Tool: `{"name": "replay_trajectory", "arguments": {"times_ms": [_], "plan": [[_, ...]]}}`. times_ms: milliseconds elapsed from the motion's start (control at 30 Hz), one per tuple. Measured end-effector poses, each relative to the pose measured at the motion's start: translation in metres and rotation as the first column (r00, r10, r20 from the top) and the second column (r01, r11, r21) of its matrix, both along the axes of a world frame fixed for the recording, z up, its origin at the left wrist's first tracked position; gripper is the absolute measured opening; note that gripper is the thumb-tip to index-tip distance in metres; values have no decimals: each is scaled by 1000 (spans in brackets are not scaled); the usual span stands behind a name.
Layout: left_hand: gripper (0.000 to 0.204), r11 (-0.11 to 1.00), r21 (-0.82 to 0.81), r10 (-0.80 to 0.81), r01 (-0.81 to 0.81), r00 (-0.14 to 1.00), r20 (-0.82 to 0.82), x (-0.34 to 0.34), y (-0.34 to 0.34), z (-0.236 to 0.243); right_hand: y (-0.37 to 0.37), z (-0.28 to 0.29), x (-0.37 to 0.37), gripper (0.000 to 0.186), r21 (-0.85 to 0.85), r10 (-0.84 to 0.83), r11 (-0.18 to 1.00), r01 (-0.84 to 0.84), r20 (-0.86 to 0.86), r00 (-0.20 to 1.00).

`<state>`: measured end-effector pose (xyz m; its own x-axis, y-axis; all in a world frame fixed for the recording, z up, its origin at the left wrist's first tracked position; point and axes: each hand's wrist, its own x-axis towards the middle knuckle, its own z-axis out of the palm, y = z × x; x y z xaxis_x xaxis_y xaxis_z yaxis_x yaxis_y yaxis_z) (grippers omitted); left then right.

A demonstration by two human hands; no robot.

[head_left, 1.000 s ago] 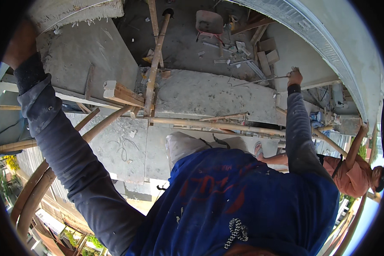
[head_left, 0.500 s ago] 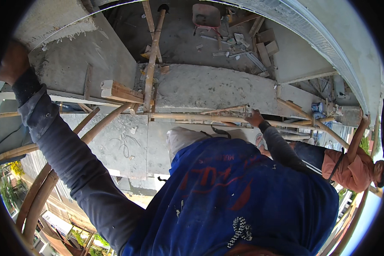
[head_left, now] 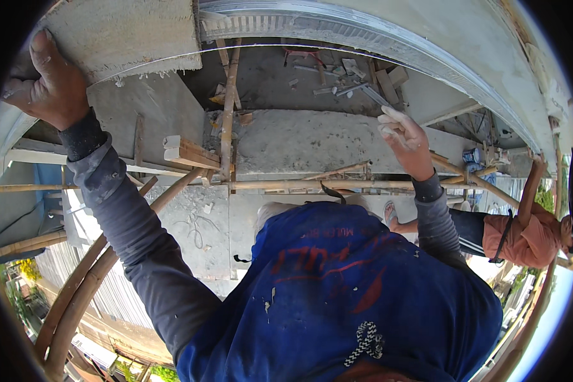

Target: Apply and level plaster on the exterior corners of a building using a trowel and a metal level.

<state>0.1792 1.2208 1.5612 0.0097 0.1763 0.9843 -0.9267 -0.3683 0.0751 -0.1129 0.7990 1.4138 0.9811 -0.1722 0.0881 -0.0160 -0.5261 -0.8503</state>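
Grey board, rough-edged, upper left, now showing more of its face than a moment ago. Left hand, bare, now farther into view at the board's lower left end; thumb raised and set well apart from the fingers, grip spread, nothing seen in it; whether the palm bears on the board cannot be told. Right hand, fingertips whitened, lifted from its last place beside the bamboo rail; the thin rod it carried earlier no longer shows in it. Fingers bunched together; whether they pinch some small white lump cannot be told. Cord, thin and white, crossing the board's lower part and running on under the metal channel; right hand apart from both. Wood blocks, pale, stacked beside an upright pole. Co-worker, pink shirt, far right, one arm raised toward the channel's end. Bearing on the work, as judged: the right hand seems freed of the rod, both hands raised about the board and channel.
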Motion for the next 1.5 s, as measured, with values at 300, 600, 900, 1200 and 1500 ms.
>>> {"name": "replay_trajectory", "arguments": {"times_ms": [300, 600, 900, 1200, 1500], "plan": [[76, 997, 32, 74, -74, 997, 6, -16, -12, 7, 61, 82, 28, 24, 55, -192, 976, 208, 660, 726], [85, 997, -26, 65, -67, 996, -68, -18, -9, 3, 91, 123, 60, 38, -525, 247, 733, 433, 798, 549], [90, 989, -16, 148, -149, 987, -57, -15, -1, 0, 81, 139, 63, 54, -684, 309, 514, 519, 711, 631], [82, 952, -83, -296, 294, 955, -17, -51, 17, 26, 80, 134, 66, 51, -674, 347, 465, 574, 736, 582], [45, 754, -485, -478, 443, 876, 58, -109, 131, -32, 77, 131, 67, 49, -683, 351, 443, 580, 728, 589]]}}
